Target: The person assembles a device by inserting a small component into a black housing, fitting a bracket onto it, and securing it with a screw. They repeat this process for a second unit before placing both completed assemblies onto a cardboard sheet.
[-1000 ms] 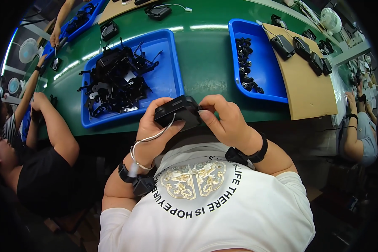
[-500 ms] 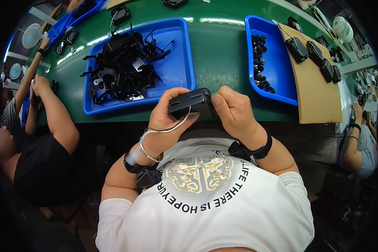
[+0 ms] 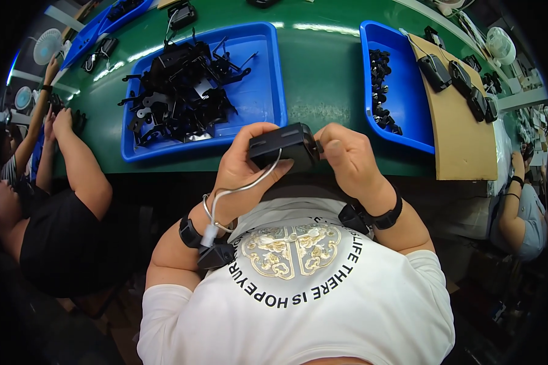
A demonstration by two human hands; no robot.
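My left hand [image 3: 245,167] is wrapped round a black box-shaped device [image 3: 281,146] with two slots along its upper side. It is held in front of my chest, at the near edge of the table. From the device a pale cable [image 3: 249,188] loops down over my left wrist, ending in a light plug [image 3: 209,235]. Close against the device's right end, my right hand [image 3: 350,158] pinches a small dark part [image 3: 319,148], mostly hidden by the fingers. Whether that part is fixed to the device I cannot tell.
On the green table [image 3: 323,73], a blue tray [image 3: 256,115] holds a heap of black brackets. Another blue tray [image 3: 411,131] with small black parts stands right, beside cardboard [image 3: 466,146] bearing several cabled black devices. Co-workers sit at left [image 3: 73,158] and right [image 3: 523,207].
My right thumb has come away from the device's end, and the right hand has shifted slightly right. A small dark part now shows at its fingertips. The device has turned a little.
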